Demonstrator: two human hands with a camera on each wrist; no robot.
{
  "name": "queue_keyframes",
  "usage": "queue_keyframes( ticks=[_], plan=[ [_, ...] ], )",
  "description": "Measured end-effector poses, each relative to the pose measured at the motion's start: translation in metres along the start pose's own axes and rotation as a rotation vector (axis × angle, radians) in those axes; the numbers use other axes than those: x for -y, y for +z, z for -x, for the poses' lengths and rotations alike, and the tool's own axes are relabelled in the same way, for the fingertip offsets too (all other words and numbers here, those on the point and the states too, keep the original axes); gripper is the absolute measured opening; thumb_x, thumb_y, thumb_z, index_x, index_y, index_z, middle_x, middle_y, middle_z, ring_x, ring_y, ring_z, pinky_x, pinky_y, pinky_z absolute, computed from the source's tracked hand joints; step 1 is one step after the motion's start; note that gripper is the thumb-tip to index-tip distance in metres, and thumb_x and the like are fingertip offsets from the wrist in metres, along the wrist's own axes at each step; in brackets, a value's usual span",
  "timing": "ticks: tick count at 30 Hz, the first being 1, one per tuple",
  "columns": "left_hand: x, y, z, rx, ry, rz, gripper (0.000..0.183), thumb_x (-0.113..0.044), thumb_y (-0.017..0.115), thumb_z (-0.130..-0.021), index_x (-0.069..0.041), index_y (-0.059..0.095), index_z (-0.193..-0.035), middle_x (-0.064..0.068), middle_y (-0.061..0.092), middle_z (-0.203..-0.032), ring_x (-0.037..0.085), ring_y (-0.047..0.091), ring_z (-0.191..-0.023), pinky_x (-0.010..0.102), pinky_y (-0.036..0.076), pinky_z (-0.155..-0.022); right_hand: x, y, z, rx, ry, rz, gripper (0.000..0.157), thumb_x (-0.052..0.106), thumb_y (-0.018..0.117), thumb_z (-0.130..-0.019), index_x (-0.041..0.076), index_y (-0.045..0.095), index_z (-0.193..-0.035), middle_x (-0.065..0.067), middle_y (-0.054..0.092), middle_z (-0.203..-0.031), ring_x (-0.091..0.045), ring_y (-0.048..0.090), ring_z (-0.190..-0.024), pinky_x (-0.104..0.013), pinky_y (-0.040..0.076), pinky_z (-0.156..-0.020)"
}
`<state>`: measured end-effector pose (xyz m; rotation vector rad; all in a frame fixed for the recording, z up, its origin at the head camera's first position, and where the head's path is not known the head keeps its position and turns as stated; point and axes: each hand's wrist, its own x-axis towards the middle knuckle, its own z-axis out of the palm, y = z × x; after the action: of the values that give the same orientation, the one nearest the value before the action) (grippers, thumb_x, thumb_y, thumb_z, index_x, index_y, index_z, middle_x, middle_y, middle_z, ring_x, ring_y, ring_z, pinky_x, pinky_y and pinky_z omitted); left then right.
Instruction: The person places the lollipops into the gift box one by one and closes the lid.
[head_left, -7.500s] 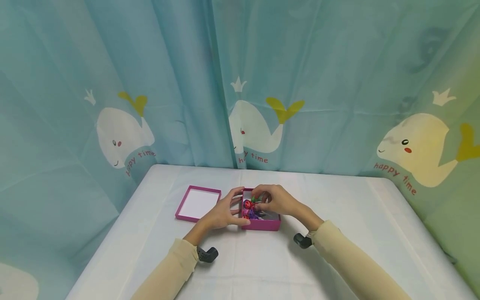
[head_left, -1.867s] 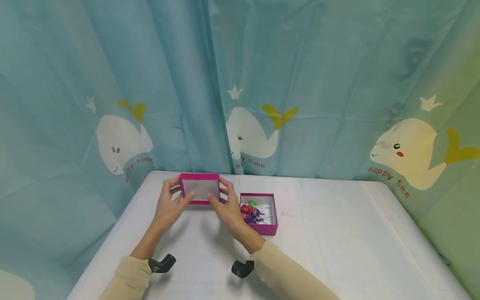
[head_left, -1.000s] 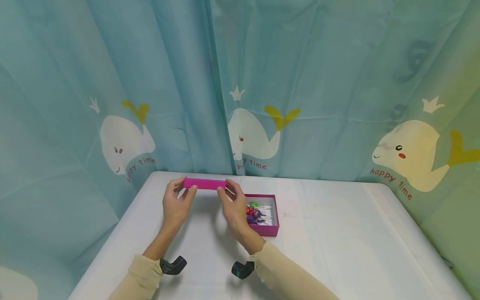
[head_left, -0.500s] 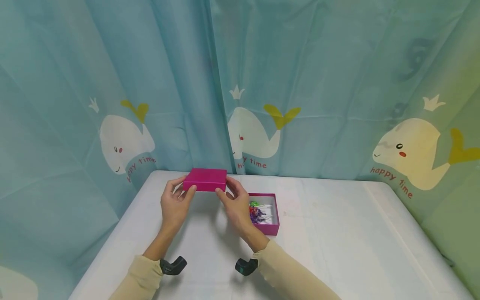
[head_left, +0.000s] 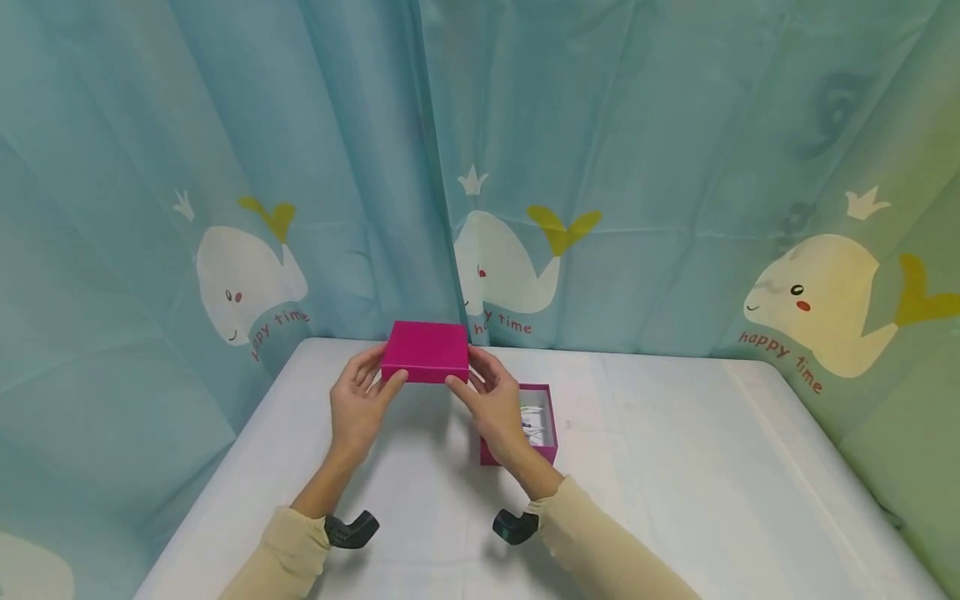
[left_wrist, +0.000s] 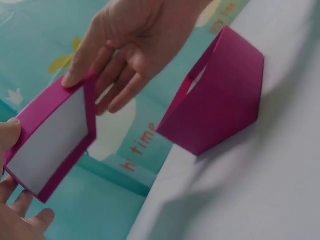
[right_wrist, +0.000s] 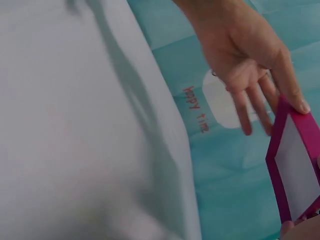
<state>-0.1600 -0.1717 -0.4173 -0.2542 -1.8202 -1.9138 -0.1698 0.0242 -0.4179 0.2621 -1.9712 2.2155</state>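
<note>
A magenta box lid (head_left: pixel 426 350) is held up level above the table, its top outward and its white inside facing down in the left wrist view. My left hand (head_left: pixel 356 412) pinches its left side, thumb on the front edge. On the opposite side my right hand (head_left: pixel 495 408) grips it the same way, fingers along the right wall. Behind my right hand and wrist stands the matching open box (head_left: pixel 542 455), partly covered. White sticks of several lollipops (head_left: pixel 532 427) show inside it; my right hand hides their heads.
The white-covered table (head_left: pixel 660 467) reaches back to a teal curtain (head_left: pixel 360 167) printed with whales. A dark camera (head_left: pixel 516 527) is strapped at each wrist. In the left wrist view the box (left_wrist: pixel 220 95) sits to the right of the lid.
The lid, earlier lying on the table, was lifted by both hands and turned over from inside-facing to top up. It has since moved right, nearer the box. The right hand has left the lollipops.
</note>
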Motion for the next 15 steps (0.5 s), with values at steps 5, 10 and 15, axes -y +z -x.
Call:
queue_keyframes(
  ticks=[5, 10, 15],
  plan=[
    [0.0, 0.009, 0.004, 0.028, -0.018, 0.002, 0.054, -0.004, 0.077, -0.091, 0.0, 0.056, -0.141, 0.016, 0.058, -0.145, 0.031, 0.056, -0.135, 0.025, 0.051, -0.1, 0.009, -0.015, -0.001, 0.038, -0.052, 0.007, 0.064, 0.022, 0.083, -0.089, 0.015, 0.057, -0.147, -0.003, 0.058, -0.146, -0.027, 0.056, -0.134, -0.037, 0.051, -0.107],
    [0.0, 0.022, 0.008, 0.047, -0.005, 0.029, 0.054, -0.002, 0.079, -0.089, 0.0, 0.058, -0.138, 0.013, 0.057, -0.144, 0.03, 0.056, -0.135, 0.028, 0.052, -0.101, 0.013, -0.033, 0.001, 0.057, -0.076, 0.032, 0.067, 0.014, 0.083, -0.089, 0.01, 0.054, -0.149, -0.008, 0.057, -0.147, -0.029, 0.057, -0.133, -0.035, 0.052, -0.105],
    [0.003, 0.037, 0.014, 0.078, -0.011, 0.041, 0.05, -0.003, 0.082, -0.087, 0.002, 0.059, -0.132, 0.009, 0.057, -0.145, 0.027, 0.056, -0.134, 0.034, 0.05, -0.104, 0.015, -0.055, 0.003, 0.068, -0.117, 0.102, 0.066, 0.009, 0.082, -0.088, 0.01, 0.054, -0.147, -0.007, 0.057, -0.146, -0.023, 0.056, -0.135, -0.029, 0.049, -0.107]
  ],
)
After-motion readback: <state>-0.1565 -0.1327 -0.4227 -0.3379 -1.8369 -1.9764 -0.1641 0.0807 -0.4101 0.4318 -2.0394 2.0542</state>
